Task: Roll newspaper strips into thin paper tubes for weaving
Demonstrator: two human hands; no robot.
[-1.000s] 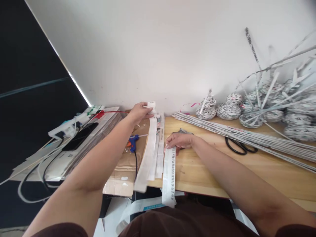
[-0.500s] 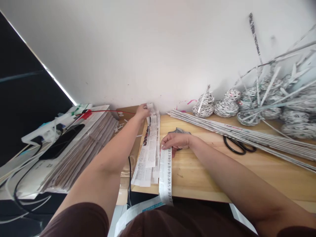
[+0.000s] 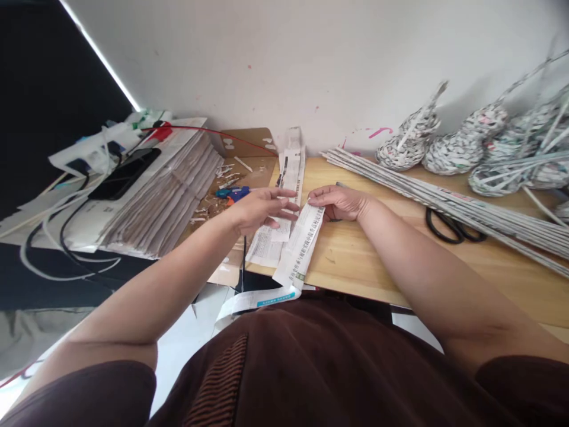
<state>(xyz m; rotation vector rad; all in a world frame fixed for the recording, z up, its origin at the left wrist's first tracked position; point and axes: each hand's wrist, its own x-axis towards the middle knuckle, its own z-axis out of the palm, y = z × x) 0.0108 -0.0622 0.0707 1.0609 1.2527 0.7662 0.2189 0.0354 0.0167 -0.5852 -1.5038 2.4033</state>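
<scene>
My right hand (image 3: 340, 203) pinches the upper end of a long newspaper strip (image 3: 302, 246). The strip slants down over the table's front edge and bends left across my lap. Close to its left side is my left hand (image 3: 269, 209), fingers spread, with nothing seen in it; whether its fingertips touch the strip I cannot tell. Beneath and behind that hand, more newspaper strips (image 3: 292, 160) lie in a loose stack reaching toward the wall. Part of a small grey thing shows behind my right hand, mostly hidden.
Long rolled paper sticks (image 3: 422, 198) lie across the table (image 3: 377, 267), with black-handled scissors (image 3: 448, 228) beside them. Woven paper gourds (image 3: 409, 139) line the wall. Left are a blue glue gun (image 3: 235, 194), a newspaper pile (image 3: 173, 184), a black phone (image 3: 124, 173) and cables.
My left hand has left the far end of the strip stack and come back beside the held strip. My right hand keeps its pinch. The view has tilted down, uncovering the glue gun.
</scene>
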